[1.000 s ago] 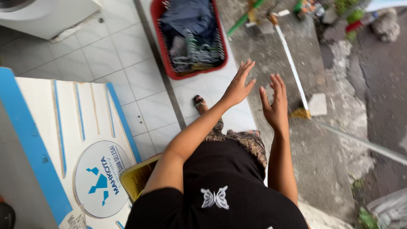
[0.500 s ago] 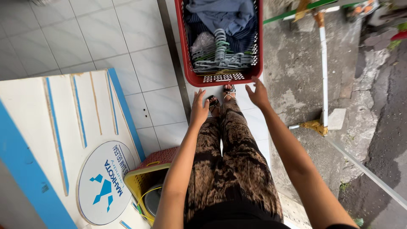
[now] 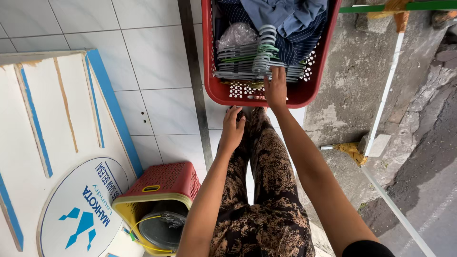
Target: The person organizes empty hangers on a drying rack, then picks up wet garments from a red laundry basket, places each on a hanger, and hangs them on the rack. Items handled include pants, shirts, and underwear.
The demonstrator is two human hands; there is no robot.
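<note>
White floor tiles meet rough concrete under a red basket (image 3: 304,93) of clothes and stacked grey hangers (image 3: 259,62). Right hand (image 3: 276,88) lies flat on the hangers, fingers loosely spread; left hand (image 3: 232,131) hangs half-curled, holding nothing. Lower left, a white board (image 3: 43,143) carries blue stripes and a round blue-and-white sign (image 3: 83,214).

Red laundry basket (image 3: 304,93) on floor; grey hangers (image 3: 252,62), probably stacked, inside.

laundry basket (image 3: 314,90): red
hangers (image 3: 252,59): grey, some green
clothes (image 3: 285,19): blue, navy pinstripe
trousers (image 3: 266,190): black with tan floral print
small basket (image 3: 166,178): red and yellow
board (image 3: 43,143): white with blue stripes
floor tiles (image 3: 152,52): white
</note>
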